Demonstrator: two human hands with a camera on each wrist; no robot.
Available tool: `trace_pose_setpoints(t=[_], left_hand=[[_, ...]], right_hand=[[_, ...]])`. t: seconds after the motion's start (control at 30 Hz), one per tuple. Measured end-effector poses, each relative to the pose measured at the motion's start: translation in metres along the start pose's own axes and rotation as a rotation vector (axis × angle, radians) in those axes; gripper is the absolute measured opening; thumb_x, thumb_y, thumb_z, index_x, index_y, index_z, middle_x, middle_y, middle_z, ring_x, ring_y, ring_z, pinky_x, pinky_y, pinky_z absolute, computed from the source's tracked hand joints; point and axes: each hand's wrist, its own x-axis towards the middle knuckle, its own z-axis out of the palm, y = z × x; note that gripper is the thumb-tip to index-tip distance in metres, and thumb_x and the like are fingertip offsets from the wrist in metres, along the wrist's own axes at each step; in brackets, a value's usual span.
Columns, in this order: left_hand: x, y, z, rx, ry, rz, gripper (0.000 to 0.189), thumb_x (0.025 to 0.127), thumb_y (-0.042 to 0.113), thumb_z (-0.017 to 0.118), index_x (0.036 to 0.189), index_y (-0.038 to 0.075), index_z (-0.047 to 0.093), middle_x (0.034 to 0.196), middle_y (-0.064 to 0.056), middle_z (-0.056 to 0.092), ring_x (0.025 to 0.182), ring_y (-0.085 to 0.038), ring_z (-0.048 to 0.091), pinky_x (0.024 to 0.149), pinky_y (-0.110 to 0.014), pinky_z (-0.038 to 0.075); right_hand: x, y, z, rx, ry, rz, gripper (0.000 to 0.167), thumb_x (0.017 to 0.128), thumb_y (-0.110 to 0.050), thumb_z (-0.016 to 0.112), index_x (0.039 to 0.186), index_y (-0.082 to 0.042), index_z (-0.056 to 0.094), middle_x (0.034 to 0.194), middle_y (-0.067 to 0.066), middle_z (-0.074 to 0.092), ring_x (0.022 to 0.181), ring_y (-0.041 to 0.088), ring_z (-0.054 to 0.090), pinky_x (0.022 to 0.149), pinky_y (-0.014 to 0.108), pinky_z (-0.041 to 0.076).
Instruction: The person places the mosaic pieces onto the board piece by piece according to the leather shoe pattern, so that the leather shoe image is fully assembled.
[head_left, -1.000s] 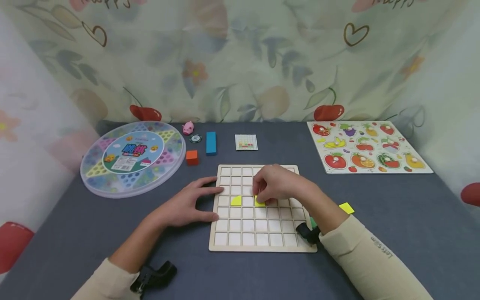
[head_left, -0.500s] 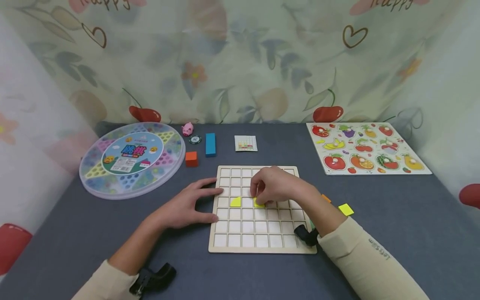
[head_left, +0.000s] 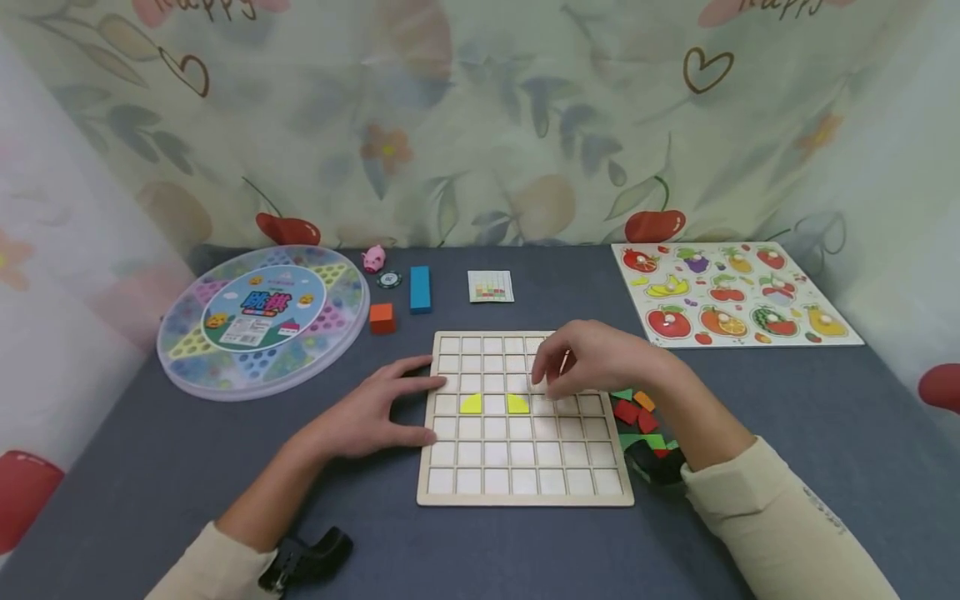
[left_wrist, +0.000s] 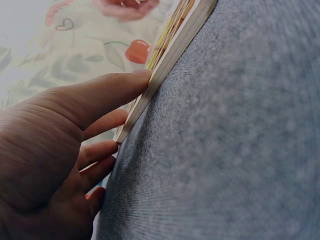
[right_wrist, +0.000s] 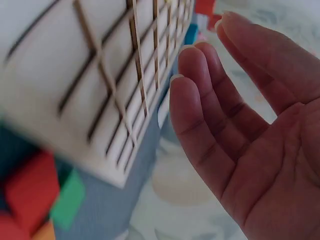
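Observation:
A wooden grid board (head_left: pixel 525 502) with white square cells lies in front of me. Two yellow pieces with a rounded corner sit in one row of it, a left yellow piece (head_left: pixel 471 404) and a right yellow piece (head_left: pixel 518 404), a cell apart. My left hand (head_left: pixel 367 410) rests at the board's left edge, thumb and fingertips touching the rim, as the left wrist view also shows. Over the board's right half hovers my right hand (head_left: pixel 596 358). Its fingers are loosely bent with nothing between them; the right wrist view shows the bare palm (right_wrist: pixel 280 165).
Red, green and orange pieces (head_left: pixel 637 417) lie right of the board, partly behind my right wrist. Farther back are a patterned card (head_left: pixel 491 287), a blue block (head_left: pixel 421 290), an orange cube (head_left: pixel 382 318), a pink pig (head_left: pixel 374 258), a round game box (head_left: pixel 262 321) and a fruit board (head_left: pixel 738 296).
My right hand has let go of the right yellow piece, leaving it in its cell, and has moved right and up. The loose pieces beside the board now show. My left hand has stayed put.

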Motion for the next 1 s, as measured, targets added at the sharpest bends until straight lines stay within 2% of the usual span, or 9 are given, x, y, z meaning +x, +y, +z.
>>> trace_pose_setpoints(t=[0.3,0.5,0.67,0.8,1.0], left_hand=[[0.001,0.0,0.001,-0.001,-0.006,0.0,0.072,0.091,0.046,0.078,0.153,0.02,0.053,0.168,-0.011,0.029,0.152,-0.042,0.026,0.115,-0.069,0.028],[0.0,0.002,0.0,-0.006,-0.003,-0.004,0.072,0.091,0.045,0.078,0.154,0.019,0.052,0.168,-0.012,0.029,0.152,-0.042,0.026,0.116,-0.069,0.028],[0.0,0.002,-0.001,-0.001,-0.002,-0.01,0.073,0.091,0.046,0.077,0.154,0.02,0.052,0.168,-0.011,0.029,0.152,-0.043,0.026,0.115,-0.069,0.029],[0.0,0.001,-0.001,-0.004,-0.002,-0.01,0.073,0.091,0.046,0.078,0.154,0.02,0.052,0.169,-0.011,0.029,0.152,-0.042,0.026,0.115,-0.07,0.028],[0.0,0.0,0.0,-0.006,-0.005,-0.011,0.073,0.091,0.046,0.078,0.154,0.021,0.052,0.169,-0.011,0.028,0.152,-0.042,0.026,0.115,-0.069,0.029]], right_hand=[[-0.049,0.034,-0.022,0.057,0.027,0.068,0.015,0.091,-0.015,0.078,0.106,-0.01,0.077,0.092,0.001,0.072,0.088,0.02,0.064,0.076,0.035,0.056],[-0.075,0.062,-0.029,0.068,0.043,0.101,0.02,0.091,-0.018,0.08,0.108,-0.009,0.076,0.093,0.0,0.072,0.085,0.018,0.065,0.076,0.031,0.057],[-0.09,0.085,-0.032,0.048,0.044,0.134,0.023,0.091,-0.017,0.08,0.111,-0.007,0.075,0.1,0.0,0.073,0.089,0.016,0.063,0.076,0.027,0.055],[-0.098,0.1,-0.031,0.072,0.019,0.177,0.028,0.09,-0.016,0.079,0.116,-0.006,0.073,0.104,0.002,0.071,0.091,0.017,0.061,0.076,0.027,0.054],[-0.105,0.114,-0.022,0.086,-0.005,0.239,0.028,0.086,-0.013,0.081,0.111,-0.007,0.071,0.093,0.003,0.063,0.088,0.019,0.056,0.07,0.028,0.05]])
